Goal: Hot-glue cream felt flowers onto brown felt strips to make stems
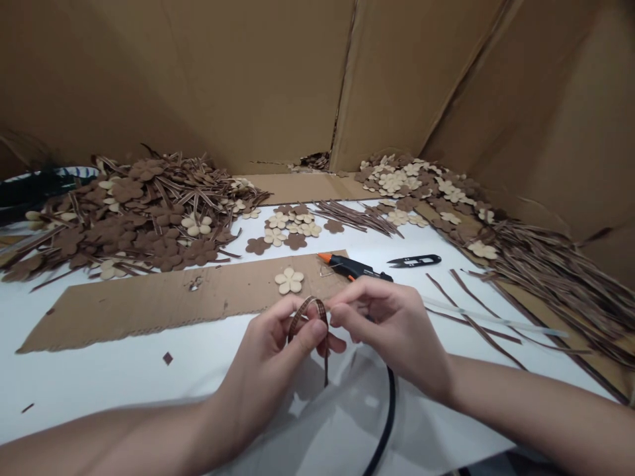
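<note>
A narrow brown ribbon point(322, 309) with lighter stitched edges is bent into a loop, one tail hanging down. My left hand point(272, 357) pinches this loop between thumb and fingers. Close beside it on the right, my right hand point(401, 330) has thumb and index finger pressed together; whatever lies between them is too small to make out. Just beyond the hands, a cream five-petal fabric flower point(289, 281) lies on a cardboard strip point(143, 301). A black glue gun point(354, 267) with an orange nozzle rests partly on that strip, behind my right hand.
Black thread snips point(415, 261) lie right of the glue gun. Loose ribbon strips point(476, 330) and a clear glue stick point(510, 322) are at right. Brown and cream flowers heap up left point(149, 218) and back right point(411, 175). Cardboard walls point(198, 79) enclose the table.
</note>
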A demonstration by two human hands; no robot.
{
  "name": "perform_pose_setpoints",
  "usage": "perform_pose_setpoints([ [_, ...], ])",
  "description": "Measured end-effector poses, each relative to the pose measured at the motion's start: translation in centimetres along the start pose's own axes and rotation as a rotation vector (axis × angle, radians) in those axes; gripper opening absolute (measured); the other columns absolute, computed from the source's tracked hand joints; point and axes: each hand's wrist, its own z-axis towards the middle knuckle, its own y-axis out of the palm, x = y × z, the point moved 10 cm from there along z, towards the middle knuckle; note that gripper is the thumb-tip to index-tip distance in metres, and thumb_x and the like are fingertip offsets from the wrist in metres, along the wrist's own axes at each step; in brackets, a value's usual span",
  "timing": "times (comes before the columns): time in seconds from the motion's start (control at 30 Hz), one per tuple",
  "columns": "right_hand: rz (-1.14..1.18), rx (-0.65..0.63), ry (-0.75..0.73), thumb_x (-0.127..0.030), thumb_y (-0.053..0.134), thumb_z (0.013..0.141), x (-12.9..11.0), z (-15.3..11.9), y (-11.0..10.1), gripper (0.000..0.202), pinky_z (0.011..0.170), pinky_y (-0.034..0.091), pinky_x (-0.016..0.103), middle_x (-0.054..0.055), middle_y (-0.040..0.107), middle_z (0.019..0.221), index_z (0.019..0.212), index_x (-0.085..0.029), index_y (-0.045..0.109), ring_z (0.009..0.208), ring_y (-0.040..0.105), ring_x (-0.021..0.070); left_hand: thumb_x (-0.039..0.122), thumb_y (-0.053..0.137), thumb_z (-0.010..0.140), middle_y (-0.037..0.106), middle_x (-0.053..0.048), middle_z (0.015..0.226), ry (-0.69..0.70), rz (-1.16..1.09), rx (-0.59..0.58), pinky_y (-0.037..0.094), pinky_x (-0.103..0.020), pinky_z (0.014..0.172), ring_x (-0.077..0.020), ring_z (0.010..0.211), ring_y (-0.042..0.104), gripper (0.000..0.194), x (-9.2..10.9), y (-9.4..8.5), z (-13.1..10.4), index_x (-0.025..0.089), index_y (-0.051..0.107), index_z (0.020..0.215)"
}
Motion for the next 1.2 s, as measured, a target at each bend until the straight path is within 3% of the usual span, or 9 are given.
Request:
perform_pose_setpoints([
  [0.2,-0.175,-0.037,-0.242,-0.017,0.051,0.086,-2.2,-0.4,0.5,0.013,0.048,0.044,0.021,-0.001,0.06,0.06,0.078,-0.018,0.062,0.054,0.057,0.0097,0.033,0.051,0.086,0.058,0.002,0.069,0.048,-0.01,-0.012,0.044,-0.021,0.064,-0.0121,0.071,0.059,0.02,0.3,0.1,0.0,0.018,0.05,0.073],
  [0.3,-0.344,-0.021,-0.347,-0.015,0.06,0.079,-3.5,-0.8,0.7,0.005,0.048,0.043,0.02,0.002,0.063,0.065,0.08,-0.014,0.064,0.054,0.052,0.0088,0.033,0.052,0.085,0.055,0.003,0.066,0.087,0.09,0.033,0.041,-0.019,0.06,-0.0094,0.065,0.053,0.019,0.6,-0.4,0.1,0.017,0.053,0.073],
  [0.4,-0.45,-0.013,-0.373,-0.012,0.064,0.074,-3.9,-1.1,0.9,0.009,0.046,0.041,0.018,0.002,0.065,0.069,0.083,-0.013,0.066,0.05,0.046,0.0062,0.033,0.053,0.083,0.049,0.005,0.059,0.1,0.197,0.1,0.036,-0.018,0.051,-0.0078,0.056,0.045,0.022,0.6,-1.1,0.0,0.017,0.051,0.068],
  [0.57,-0.461,-0.053,-0.202,-0.011,0.062,0.074,-2.3,-0.8,1.1,0.007,0.044,0.039,0.015,-0.003,0.062,0.059,0.08,-0.016,0.064,0.048,0.049,0.005,0.03,0.055,0.08,0.052,0.004,0.057,0.126,0.364,0.164,0.036,-0.018,0.049,-0.0085,0.054,0.047,0.019,1.1,-1.6,-0.3,0.017,0.051,0.066],
  [0.83,-0.365,-0.125,0.031,-0.013,0.06,0.073,-0.3,-0.8,1.2,0.006,0.045,0.041,0.016,-0.001,0.065,0.065,0.069,-0.017,0.057,0.052,0.052,0.0063,0.024,0.054,0.076,0.05,0.005,0.053,0.173,0.518,0.187,0.036,-0.018,0.047,-0.008,0.05,0.044,0.019,1.4,-1.4,-0.4,0.017,0.047,0.06],
  [1.2,-0.362,-0.141,0.106,-0.017,0.061,0.073,0.4,-0.6,0.8,0.008,0.044,0.039,0.014,-0.002,0.062,0.061,0.066,-0.016,0.056,0.052,0.051,0.0056,0.021,0.054,0.077,0.052,0.005,0.052,0.245,0.658,0.202,0.036,-0.016,0.045,-0.007,0.048,0.046,0.018,2.2,-1.1,-0.7,0.018,0.047,0.06],
])
